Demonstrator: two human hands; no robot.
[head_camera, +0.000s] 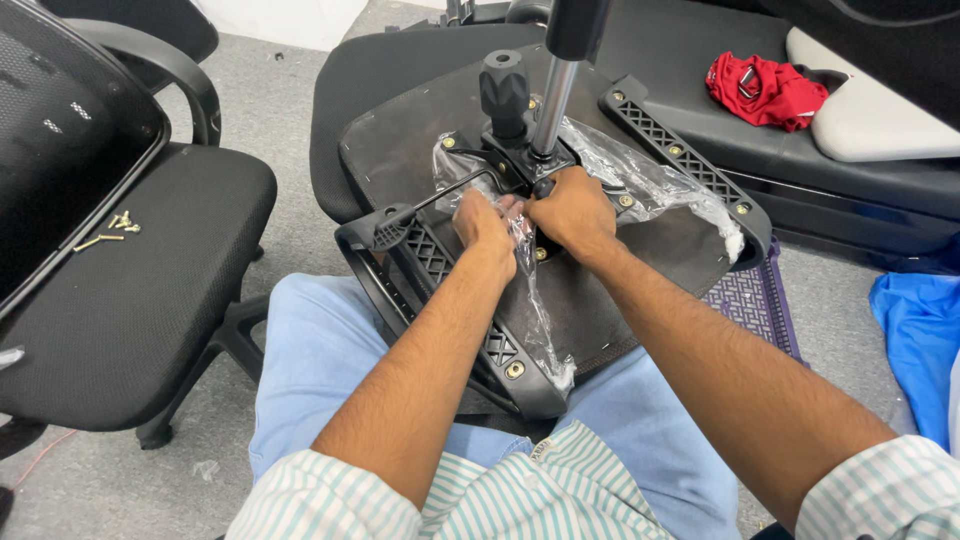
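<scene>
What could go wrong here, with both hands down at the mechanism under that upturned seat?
1. Clear plastic wrap is bunched around the black mechanism where the left hand and right hand work; it may snag or hide the bolts.
2. The upturned seat base rests on the person's lap and could tip.
3. Loose screws on the neighbouring chair seat could roll off.

hands (530, 220): 2 | office chairs (130, 290): 2 | armrest brackets (690, 165): 2 | red cloth (765, 90): 1

Looks like a furniture assembly workshop: grey carpet floor (290, 120), an upturned chair seat (640, 260), loose screws (112, 228) on the office chair (130, 300) left of it.
</scene>
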